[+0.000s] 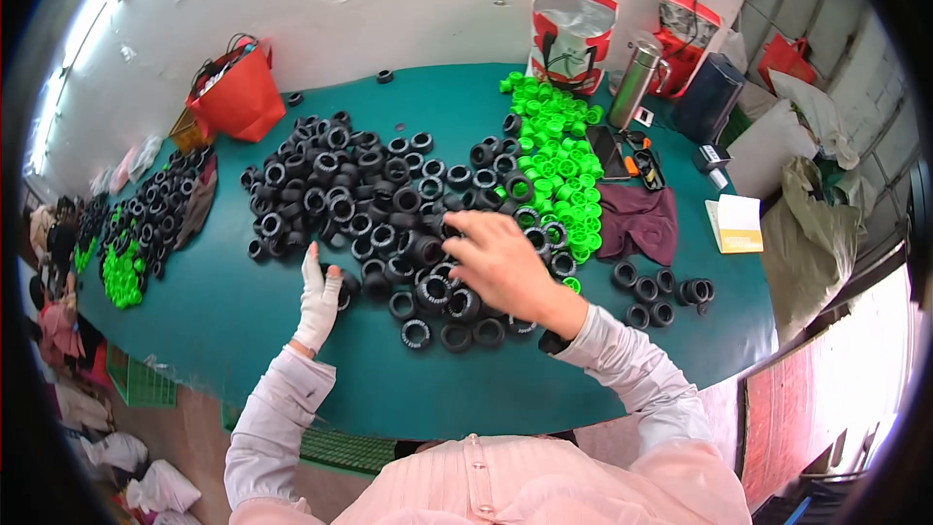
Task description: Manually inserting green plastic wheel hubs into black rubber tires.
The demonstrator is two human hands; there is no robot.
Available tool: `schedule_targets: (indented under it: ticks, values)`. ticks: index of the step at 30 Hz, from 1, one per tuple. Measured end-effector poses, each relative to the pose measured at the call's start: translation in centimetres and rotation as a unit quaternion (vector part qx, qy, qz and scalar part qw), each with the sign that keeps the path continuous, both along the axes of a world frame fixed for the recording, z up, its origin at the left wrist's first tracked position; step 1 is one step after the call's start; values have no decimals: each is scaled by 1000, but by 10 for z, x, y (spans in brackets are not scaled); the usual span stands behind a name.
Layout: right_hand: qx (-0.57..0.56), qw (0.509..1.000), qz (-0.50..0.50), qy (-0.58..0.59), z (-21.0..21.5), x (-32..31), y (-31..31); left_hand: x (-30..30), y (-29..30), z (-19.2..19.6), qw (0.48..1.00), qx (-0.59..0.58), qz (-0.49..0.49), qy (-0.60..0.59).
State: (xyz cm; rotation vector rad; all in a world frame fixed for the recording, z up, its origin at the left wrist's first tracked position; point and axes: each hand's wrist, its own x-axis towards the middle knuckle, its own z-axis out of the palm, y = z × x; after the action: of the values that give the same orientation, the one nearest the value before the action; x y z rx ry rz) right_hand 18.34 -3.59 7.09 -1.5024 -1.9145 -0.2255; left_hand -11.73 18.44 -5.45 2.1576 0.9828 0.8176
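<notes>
My left hand point(319, 303), in a white glove with bare fingertips, is at the near left edge of a heap of small black toy tyres point(340, 204). Its fingers point up and its thumb is apart from them, beside a black tyre; nothing shows in its grasp. Over the near right part of the heap reaches my bare right hand point(501, 261), fingers spread and slightly bent. The fingertips are just above or against the tyres; contact cannot be told. To the right of the tyres lies a pile of bright green plastic wheel hubs point(559, 160).
Assembled-looking black tyres point(646, 289) form a small group at the right, near a maroon cloth point(639, 224), a phone point(608, 153) and a steel flask point(636, 83). A red bag point(248, 92) stands at the back left. More tyres and green hubs point(123, 274) lie far left.
</notes>
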Motion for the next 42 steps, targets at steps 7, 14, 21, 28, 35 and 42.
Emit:
schedule_targets:
  ticks: [7,14,21,28,35,42]
  values:
    - [-22,971,-219,96,-34,152,-7,-6,-19,-10,991,69,113,-5]
    - [-35,916,-318,244,-86,293,15,-18,3,6,963,96,230,-106]
    - [-52,890,-417,177,-105,405,74,211,71,139,970,220,-90,-52]
    - [-97,825,-494,255,-132,434,142,455,136,72,986,-49,-162,-2]
    - [-87,846,-454,265,-131,419,175,581,182,22,961,-119,-243,-56]
    - [-105,895,-346,263,-122,415,195,613,169,13,927,-152,-341,-45]
